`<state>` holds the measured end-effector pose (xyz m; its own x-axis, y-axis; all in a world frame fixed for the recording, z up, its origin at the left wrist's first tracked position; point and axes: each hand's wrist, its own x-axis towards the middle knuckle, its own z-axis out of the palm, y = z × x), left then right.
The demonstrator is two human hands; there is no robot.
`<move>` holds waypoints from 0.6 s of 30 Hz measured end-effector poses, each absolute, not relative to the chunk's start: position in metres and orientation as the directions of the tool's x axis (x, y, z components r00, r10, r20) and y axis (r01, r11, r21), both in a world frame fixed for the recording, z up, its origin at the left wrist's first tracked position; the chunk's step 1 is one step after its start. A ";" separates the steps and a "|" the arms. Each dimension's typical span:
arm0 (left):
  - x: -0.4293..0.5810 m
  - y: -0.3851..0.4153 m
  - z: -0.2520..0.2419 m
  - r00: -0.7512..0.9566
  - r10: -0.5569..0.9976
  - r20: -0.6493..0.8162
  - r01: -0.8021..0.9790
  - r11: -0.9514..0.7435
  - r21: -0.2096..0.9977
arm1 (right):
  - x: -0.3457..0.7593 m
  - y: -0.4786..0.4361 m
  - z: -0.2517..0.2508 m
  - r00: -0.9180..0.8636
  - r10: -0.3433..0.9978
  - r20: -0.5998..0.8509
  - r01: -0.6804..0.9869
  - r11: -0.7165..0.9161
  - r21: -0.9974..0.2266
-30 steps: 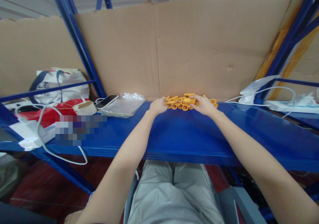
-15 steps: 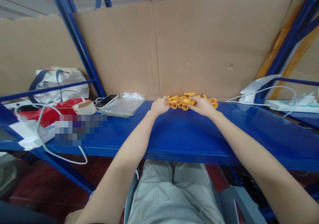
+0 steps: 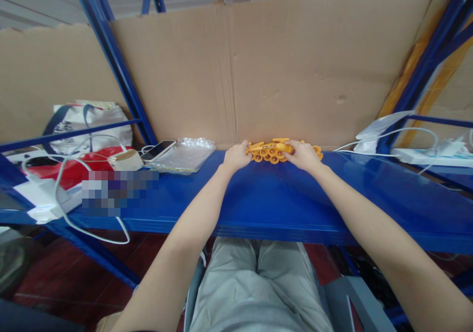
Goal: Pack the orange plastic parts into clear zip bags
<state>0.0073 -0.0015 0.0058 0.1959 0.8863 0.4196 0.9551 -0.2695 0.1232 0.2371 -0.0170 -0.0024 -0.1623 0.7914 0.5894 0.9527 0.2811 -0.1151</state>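
Note:
Small yellow plastic pieces with round, ring-like ends (image 3: 272,158) lie heaped on the blue shelf top, close to the cardboard wall. At the left end of the heap is my left hand (image 3: 237,157), its fingers closed on a yellow piece and partly hidden by the hand's back. My right hand (image 3: 303,156) is over the heap's right side. Its thumb and fingers pinch another yellow piece (image 3: 284,147) that points left. Several more pieces show between the hands, and a few stick out to the right of my right hand.
A tall cardboard sheet (image 3: 314,66) backs the blue shelf (image 3: 273,199). To the left lie a clear plastic packet (image 3: 188,157), a phone (image 3: 159,150), a red bag (image 3: 99,162) and a white charger with cables (image 3: 44,194). White cables (image 3: 369,150) run along the right.
The yellow piece in my right hand has shifted slightly, and the ring ends between the hands sit in a somewhat different arrangement. Both arms stay nearly where they were.

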 end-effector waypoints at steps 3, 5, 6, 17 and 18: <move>0.011 -0.006 0.008 0.207 0.876 0.436 0.953 -0.281 0.113 | 0.234 -0.018 -0.002 -0.219 0.759 0.614 0.944 0.324 -0.064; 0.014 -0.009 0.008 0.235 0.864 0.445 0.945 -0.310 0.103 | 0.232 -0.019 -0.002 -0.270 0.730 0.628 0.933 0.360 -0.017; 0.016 -0.010 0.008 0.258 0.854 0.453 0.937 -0.336 0.099 | 0.231 -0.020 -0.002 -0.292 0.717 0.633 0.927 0.374 0.004; 0.011 0.007 -0.005 0.420 0.589 0.691 0.761 -0.643 0.086 | 0.233 -0.021 0.000 -0.295 0.712 0.637 0.939 0.340 0.055; 0.011 0.009 -0.006 0.414 0.579 0.703 0.759 -0.646 0.085 | 0.234 -0.021 0.000 -0.296 0.710 0.639 0.938 0.342 0.055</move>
